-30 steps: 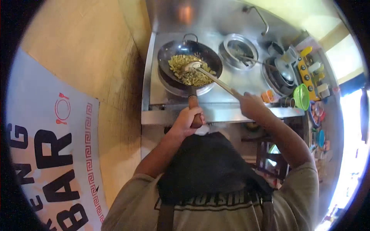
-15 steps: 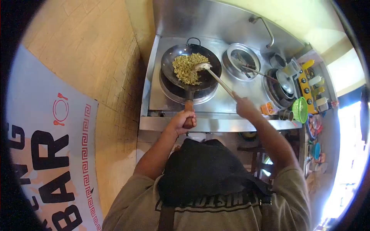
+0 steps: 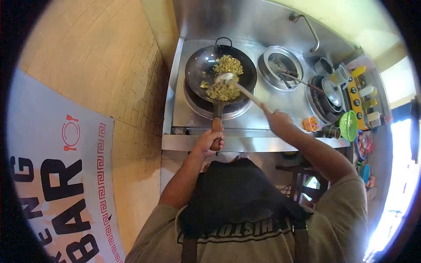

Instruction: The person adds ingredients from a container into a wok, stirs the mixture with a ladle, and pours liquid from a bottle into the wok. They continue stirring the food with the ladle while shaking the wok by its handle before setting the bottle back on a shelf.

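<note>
A black wok [image 3: 197, 70] sits on the left burner of a steel stove [image 3: 180, 118], holding yellowish chopped food [image 3: 228, 65]. My left hand [image 3: 209, 141] grips the wok's wooden handle [image 3: 216, 127] at the stove's front edge. My right hand [image 3: 277, 121] holds the long handle of a metal ladle [image 3: 225, 79], whose bowl lies in the wok, with a heap of food next to it.
A second pan with utensils [image 3: 280, 65] sits right of the wok. Further right are stacked pots [image 3: 326, 94], a green strainer [image 3: 349, 125], condiment bottles [image 3: 366, 94] and a tap [image 3: 309, 24]. A brick wall [image 3: 109, 70] and banner [image 3: 57, 175] stand on the left.
The food has been tossed and split into a far clump and a near heap by the ladle. The wok shifted slightly as my left hand worked the handle.
</note>
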